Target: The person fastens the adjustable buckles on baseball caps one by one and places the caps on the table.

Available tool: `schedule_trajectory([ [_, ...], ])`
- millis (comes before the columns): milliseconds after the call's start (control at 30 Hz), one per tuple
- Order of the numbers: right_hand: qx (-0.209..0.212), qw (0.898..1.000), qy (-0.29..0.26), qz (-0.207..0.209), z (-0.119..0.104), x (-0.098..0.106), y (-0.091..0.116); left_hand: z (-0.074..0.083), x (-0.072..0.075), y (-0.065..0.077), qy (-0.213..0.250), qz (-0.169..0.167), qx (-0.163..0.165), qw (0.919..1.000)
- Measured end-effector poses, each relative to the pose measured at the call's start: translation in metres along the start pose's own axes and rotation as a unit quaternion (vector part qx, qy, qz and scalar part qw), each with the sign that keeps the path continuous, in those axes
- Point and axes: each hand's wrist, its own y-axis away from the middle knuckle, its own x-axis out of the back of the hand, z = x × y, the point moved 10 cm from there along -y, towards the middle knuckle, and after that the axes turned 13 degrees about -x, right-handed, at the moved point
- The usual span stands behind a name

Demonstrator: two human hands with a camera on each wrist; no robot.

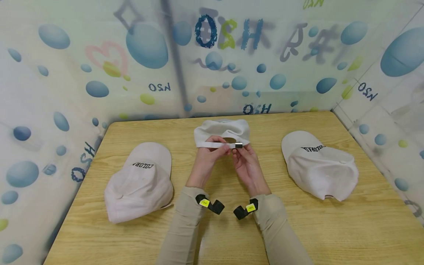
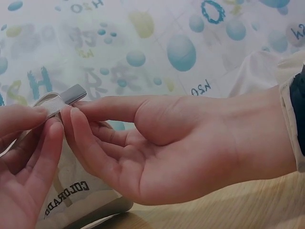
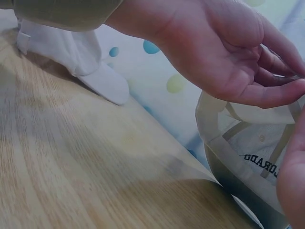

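Observation:
A white baseball cap [image 1: 213, 129] is at the far middle of the table, its back strap [image 1: 206, 145] toward me. My left hand [image 1: 208, 156] pinches the strap between thumb and fingers. At the strap's right end, my right hand [image 1: 249, 169] pinches beside a metal buckle [image 1: 239, 145]. In the left wrist view the silver buckle [image 2: 75, 93] sticks up past the fingertips, with the fabric strap [image 2: 55, 104] running into it. Black "COLORADO" lettering [image 3: 261, 163] shows in the cap's opening in the right wrist view.
On the left of the wooden table [image 1: 225, 235] lies a second white cap [image 1: 140, 191], and on the right a third [image 1: 319, 167], both with black lettering on the front. A wall covering [image 1: 212, 92] with blue drops stands behind the table.

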Motion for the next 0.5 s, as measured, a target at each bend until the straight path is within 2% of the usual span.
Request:
schedule_trajectory([
  [300,-0.012,1.0,0.023,-0.007,0.0021,-0.0012,-0.0011,0.0,-0.0001,0.0003,-0.008,0.002,0.002,1.0],
  [500,-0.019,0.999,0.049,0.012,0.0031,0.0015,-0.0004,-0.0012,0.0015,0.0004,-0.037,0.0,0.002,0.9993],
])
